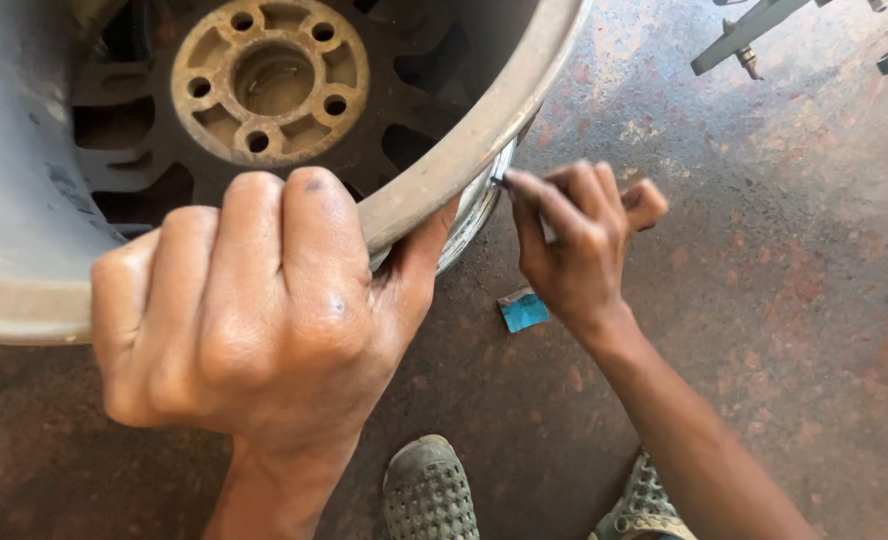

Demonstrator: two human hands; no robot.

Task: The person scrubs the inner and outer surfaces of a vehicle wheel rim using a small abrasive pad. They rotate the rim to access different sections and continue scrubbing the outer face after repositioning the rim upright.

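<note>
Your left hand is curled over the near edge of an alloy wheel rim, fingers wrapped across the lip and thumb tucked beneath it, so this grip is pressed closed on the metal. The rim stands tilted on the floor, filling the upper left of the view; its inner barrel faces you, and the rusty brown hub with its ring of bolt holes sits at the top, surrounded by dark spokes. Your right hand is just beside the rim's outer lip, to the right of your left hand, with fingers bunched together and pinching a small dark tool whose tip touches the rim edge; what kind of tool it is cannot be told. A small blue scrap lies on the rust-stained floor just below your right hand. Your two sandalled feet show at the bottom edge, the right one partly hidden behind your right forearm. Grey metal bars cross the top right corner, well apart from the rim.
</note>
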